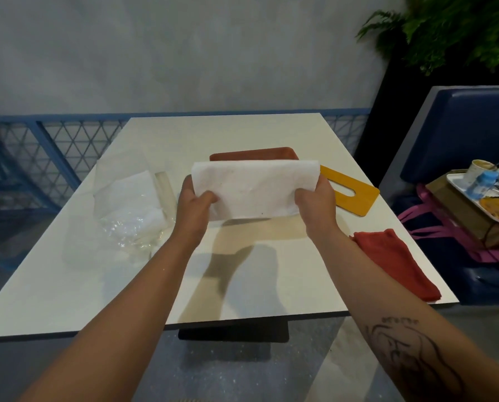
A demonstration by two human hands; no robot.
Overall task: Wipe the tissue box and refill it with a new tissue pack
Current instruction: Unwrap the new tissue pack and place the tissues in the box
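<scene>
A white stack of tissues [254,188] is held above the middle of the white table [242,288]. My left hand [194,203] grips its left end and my right hand [316,198] grips its right end. Right behind the stack lies the reddish-brown tissue box [252,153], mostly hidden by the tissues. The box's yellow lid [348,190] with a slot lies flat on the table to the right of the stack. A folded red cloth [396,265] rests near the table's right edge.
Crumpled clear plastic wrapping [129,207] lies on the table's left side. A blue bench seat [456,146] on the right carries a tray with a cup and clutter [485,184]. A blue mesh railing [54,146] runs behind; a plant [445,27] stands at the top right.
</scene>
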